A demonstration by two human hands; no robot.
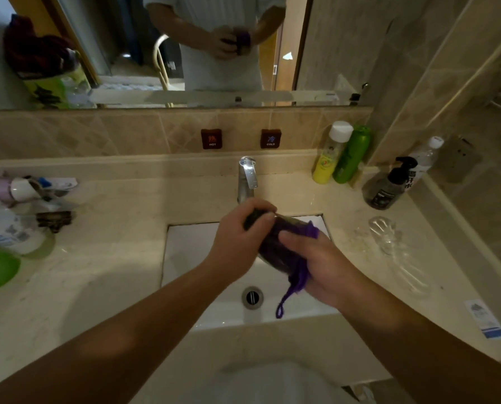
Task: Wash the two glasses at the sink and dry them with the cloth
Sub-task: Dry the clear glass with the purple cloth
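Two glasses counted. Glass one [275,243] held over the sink [191,252], wrapped in one purple cloth [300,275]. Left hand [237,243]: grip curled round the glass's upper end. Right hand [316,263]: grip closed on cloth against glass. Glass two [385,233] lies on the bench [112,258], right of sink. One tap [247,179]; four bottles [351,156] at back right.

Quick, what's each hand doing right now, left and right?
Left hand: fingers curled round one end of the glass, holding it over the sink.
Right hand: grips the purple cloth against the glass.
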